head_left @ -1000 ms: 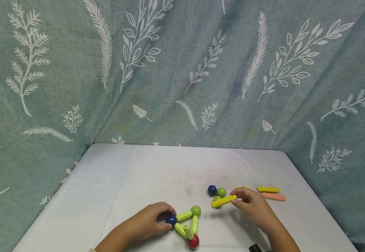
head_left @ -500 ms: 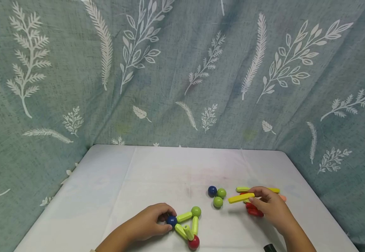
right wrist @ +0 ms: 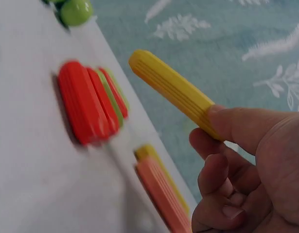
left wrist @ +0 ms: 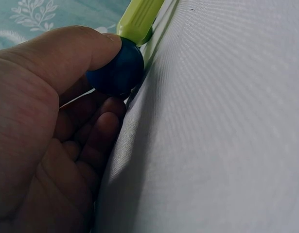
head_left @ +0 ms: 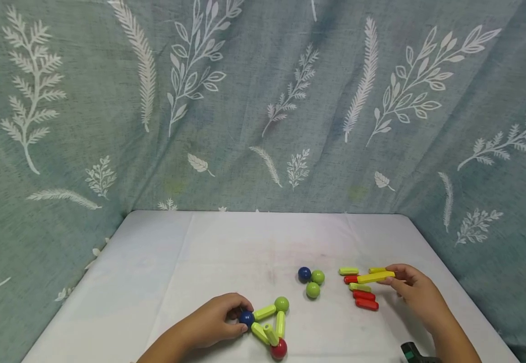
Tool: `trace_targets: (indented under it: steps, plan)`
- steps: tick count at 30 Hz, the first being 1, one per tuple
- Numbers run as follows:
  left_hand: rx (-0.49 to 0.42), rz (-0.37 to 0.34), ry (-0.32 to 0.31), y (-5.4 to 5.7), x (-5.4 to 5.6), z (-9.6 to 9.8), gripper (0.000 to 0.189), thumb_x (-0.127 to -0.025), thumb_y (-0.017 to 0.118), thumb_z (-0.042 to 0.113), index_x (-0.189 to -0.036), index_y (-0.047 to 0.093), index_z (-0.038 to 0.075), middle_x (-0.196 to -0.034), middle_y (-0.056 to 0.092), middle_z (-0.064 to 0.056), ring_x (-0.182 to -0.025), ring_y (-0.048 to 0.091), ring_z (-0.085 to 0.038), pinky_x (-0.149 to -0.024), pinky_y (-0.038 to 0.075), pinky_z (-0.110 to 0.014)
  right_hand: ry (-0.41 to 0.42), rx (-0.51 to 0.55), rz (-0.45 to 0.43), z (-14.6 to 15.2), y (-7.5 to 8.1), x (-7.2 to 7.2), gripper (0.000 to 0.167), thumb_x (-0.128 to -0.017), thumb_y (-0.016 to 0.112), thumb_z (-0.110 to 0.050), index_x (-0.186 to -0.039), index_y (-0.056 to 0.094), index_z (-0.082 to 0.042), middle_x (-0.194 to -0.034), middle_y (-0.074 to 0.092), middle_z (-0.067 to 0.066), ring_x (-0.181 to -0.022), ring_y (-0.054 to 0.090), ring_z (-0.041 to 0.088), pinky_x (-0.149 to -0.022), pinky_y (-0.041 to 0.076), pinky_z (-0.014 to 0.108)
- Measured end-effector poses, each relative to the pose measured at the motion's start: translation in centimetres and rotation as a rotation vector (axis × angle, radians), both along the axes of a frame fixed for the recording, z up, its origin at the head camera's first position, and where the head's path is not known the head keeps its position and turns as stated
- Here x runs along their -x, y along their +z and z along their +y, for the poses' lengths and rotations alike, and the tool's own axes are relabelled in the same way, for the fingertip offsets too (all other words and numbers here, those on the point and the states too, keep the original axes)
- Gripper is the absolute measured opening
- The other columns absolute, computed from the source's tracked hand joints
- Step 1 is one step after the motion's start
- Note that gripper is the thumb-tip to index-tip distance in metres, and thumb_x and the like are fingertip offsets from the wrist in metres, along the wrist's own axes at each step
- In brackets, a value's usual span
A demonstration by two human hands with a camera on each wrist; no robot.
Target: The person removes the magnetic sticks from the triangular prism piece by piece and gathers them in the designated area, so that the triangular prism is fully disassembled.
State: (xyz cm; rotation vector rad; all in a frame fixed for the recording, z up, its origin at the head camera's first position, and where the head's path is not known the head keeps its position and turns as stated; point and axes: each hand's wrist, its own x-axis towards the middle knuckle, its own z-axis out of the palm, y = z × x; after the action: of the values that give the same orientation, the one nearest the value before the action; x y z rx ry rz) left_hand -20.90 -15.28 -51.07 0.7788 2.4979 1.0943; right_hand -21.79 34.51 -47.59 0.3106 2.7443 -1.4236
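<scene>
White-clothed table (head_left: 226, 252) with loose balls (head_left: 317, 277), sticks (head_left: 360, 287), ball-and-stick triangle (head_left: 265, 312).

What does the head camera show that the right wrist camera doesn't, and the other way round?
Only the head view shows the left hand holding the blue ball of a stick-and-ball frame. Only the right wrist view shows the orange stick. Both show the right hand pinching a yellow stick, plus red sticks, the white table and the leafy curtain.

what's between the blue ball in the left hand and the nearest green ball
One light green stick runs from the blue ball to the green ball, as the head view shows.
</scene>
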Motion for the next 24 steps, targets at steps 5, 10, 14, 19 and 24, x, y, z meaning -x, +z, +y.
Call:
trace_targets:
  steps: [5, 10, 14, 19, 24]
  plan:
    - [-0.007, 0.004, -0.005, -0.1, -0.1, -0.1, 0.030, -0.093, 0.079, 0.040, -0.119, 0.066, 0.030, -0.107, 0.062, 0.019, -0.095, 0.058, -0.001, -0.087, 0.052, -0.025, -0.061, -0.033, -0.024, 2.5, -0.8, 0.2, 0.048, -0.105, 0.066, -0.032, -0.144, 0.055, -0.007, -0.131, 0.062, 0.019, -0.095, 0.058, 0.025, -0.070, 0.053, 0.031]
    - [-0.003, 0.008, -0.007, -0.1, -0.1, 0.0, 0.031, -0.093, 0.079, 0.040, -0.120, 0.066, 0.029, -0.107, 0.062, 0.019, -0.095, 0.057, -0.001, -0.087, 0.052, -0.025, -0.135, -0.074, -0.071, 4.3, -1.8, 0.6, 0.047, -0.104, 0.066, -0.031, -0.143, 0.056, -0.006, -0.135, 0.061, 0.024, -0.100, 0.060, 0.028, -0.071, 0.052, 0.030]
    - [0.009, 0.009, -0.004, -0.1, -0.1, 0.0, 0.032, -0.093, 0.079, 0.041, -0.120, 0.066, 0.030, -0.107, 0.062, 0.019, -0.095, 0.057, -0.001, -0.088, 0.052, -0.026, -0.165, -0.101, -0.104, 4.8, -2.2, 0.7, 0.048, -0.104, 0.066, -0.030, -0.143, 0.057, -0.005, -0.136, 0.059, 0.028, -0.108, 0.061, 0.031, -0.072, 0.053, 0.029]
    - [0.011, 0.012, -0.001, -0.1, -0.1, -0.1, 0.032, -0.093, 0.079, 0.041, -0.120, 0.066, 0.030, -0.107, 0.062, 0.020, -0.095, 0.057, -0.001, -0.087, 0.052, -0.026, -0.167, -0.111, -0.119, 5.1, -2.8, 0.6, 0.047, -0.103, 0.065, -0.027, -0.143, 0.056, -0.004, -0.140, 0.055, 0.032, -0.118, 0.059, 0.041, -0.078, 0.056, 0.036]
    - [-0.003, 0.018, -0.007, -0.1, 0.0, -0.3, 0.031, -0.093, 0.079, 0.041, -0.120, 0.066, 0.029, -0.107, 0.062, 0.019, -0.095, 0.058, -0.001, -0.087, 0.052, -0.025, -0.180, -0.156, -0.140, 5.2, -3.1, 0.6, 0.044, -0.102, 0.065, -0.021, -0.141, 0.057, -0.003, -0.148, 0.048, 0.035, -0.133, 0.046, 0.053, -0.093, 0.052, 0.060]
